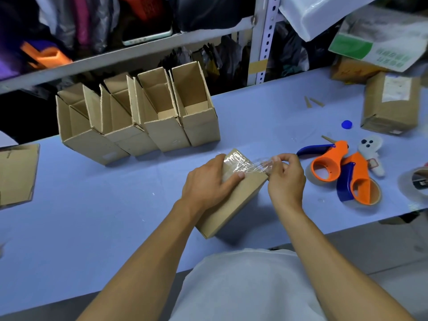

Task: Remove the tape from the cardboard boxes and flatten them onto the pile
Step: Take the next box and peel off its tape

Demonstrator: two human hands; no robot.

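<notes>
Blue-covered table point(92, 216): row of four open cardboard boxes point(139, 119) at back, flattened cardboard point(16, 173) far left, two orange-blue tape dispensers point(342, 172) right, sealed box point(391, 105), blue cap point(346, 124), white toy point(370, 154).

- The flattened cardboard point(17, 173) was cut off by the left edge.
- The tape roll point(416, 181) ran past the right edge.
- The left hand point(208, 181) hid part of the small box point(234, 202).
</notes>
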